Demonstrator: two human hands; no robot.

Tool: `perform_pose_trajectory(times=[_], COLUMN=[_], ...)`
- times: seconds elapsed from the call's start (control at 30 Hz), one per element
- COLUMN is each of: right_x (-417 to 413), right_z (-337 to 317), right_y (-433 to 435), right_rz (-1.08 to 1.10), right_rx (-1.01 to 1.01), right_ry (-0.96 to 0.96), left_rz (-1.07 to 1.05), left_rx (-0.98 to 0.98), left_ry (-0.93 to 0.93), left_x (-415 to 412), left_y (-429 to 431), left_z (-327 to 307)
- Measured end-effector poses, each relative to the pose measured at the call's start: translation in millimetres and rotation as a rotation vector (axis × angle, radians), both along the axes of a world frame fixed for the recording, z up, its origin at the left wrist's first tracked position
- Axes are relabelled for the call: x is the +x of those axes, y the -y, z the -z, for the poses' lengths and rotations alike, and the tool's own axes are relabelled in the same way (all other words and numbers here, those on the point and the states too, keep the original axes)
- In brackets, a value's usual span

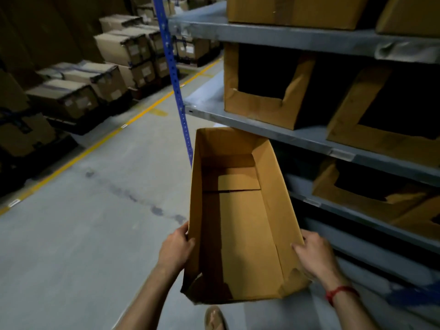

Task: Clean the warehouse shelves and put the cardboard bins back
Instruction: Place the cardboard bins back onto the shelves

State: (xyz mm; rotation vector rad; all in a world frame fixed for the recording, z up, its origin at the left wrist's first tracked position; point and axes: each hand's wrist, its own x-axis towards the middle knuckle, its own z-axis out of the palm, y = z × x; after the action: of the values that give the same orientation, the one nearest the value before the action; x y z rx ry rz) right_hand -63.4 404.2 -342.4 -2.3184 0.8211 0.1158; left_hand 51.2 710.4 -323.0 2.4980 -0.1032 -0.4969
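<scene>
1. The cardboard bin [245,222] is held in the air over the floor [95,234], in front of the grey shelves [309,141].
2. The bin's open top faces the camera. Its inside is empty, showing only the folded bottom flaps.
3. The left hand [175,248] grips the bin's left wall near the near end, with the thumb at the top edge.
4. The right hand [314,256] grips the right wall near the near end, with the thumb inside and the fingers outside. A red thread [340,291] circles this wrist.
5. The bin's far end lies just beside the front edge of the middle shelf (contact cannot be confirmed).
6. A blue upright [176,75] stands at the left end of the shelves, just beside the bin's far left corner.
7. A second bin [257,108] sits on the middle shelf with its cut-out front facing outward. More bins sit on the shelves above, beside and below it.
8. A yellow line [133,120] runs along the floor.
9. Stacked boxes [112,77] stand beyond the line, well apart from the shelves.
</scene>
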Motion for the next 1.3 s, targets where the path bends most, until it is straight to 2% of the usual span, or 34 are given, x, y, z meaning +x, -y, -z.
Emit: perform_pose_trajectory(times=[0.2, 0.37, 0.47, 0.6, 0.7, 0.83, 0.93, 1.0, 1.07, 1.17, 1.3], right_x=[-12, -2, 13, 46, 77, 121, 139, 146, 149, 154, 167], right_z=[1, 5, 7, 12, 15, 7, 1, 3, 9, 22, 30], right_y=[22, 31, 36, 40, 41, 46, 54, 54, 53, 56, 68], right_rz=[0.013, -0.002, 0.024, 0.163, 0.295, 0.543, 0.731, 0.77, 0.763, 0.691, 0.637], right_rx=[0.051, 0.22, 0.234, 0.386, 0.459, 0.558, 0.63, 0.619, 0.622, 0.566, 0.54], right_ry=[0.008, 0.007, -0.009, -0.053, -0.012, 0.183, 0.384, 0.527, 0.606, 0.592, 0.569], left_rz=[0.124, 0.179, 0.239, 0.318, 0.386, 0.364, 0.249, 0.188, 0.215, 0.343, 0.449], left_rx=[0.053, 0.087, 0.142, 0.197, 0.198, 0.061, -0.281, -0.511, -0.654, -0.662, -0.44], left_ry=[-0.037, -0.024, -0.026, 0.005, 0.025, 0.049, -0.074, -0.201, -0.29, -0.361, -0.288], left_x=[28, 57, 93, 151, 194, 254, 282, 289, 293, 291, 308], left_y=[33, 49, 66, 89, 107, 136, 154, 162, 168, 172, 179], left_z=[-4, 1, 5, 15, 15, 16, 17, 18, 21, 30, 43])
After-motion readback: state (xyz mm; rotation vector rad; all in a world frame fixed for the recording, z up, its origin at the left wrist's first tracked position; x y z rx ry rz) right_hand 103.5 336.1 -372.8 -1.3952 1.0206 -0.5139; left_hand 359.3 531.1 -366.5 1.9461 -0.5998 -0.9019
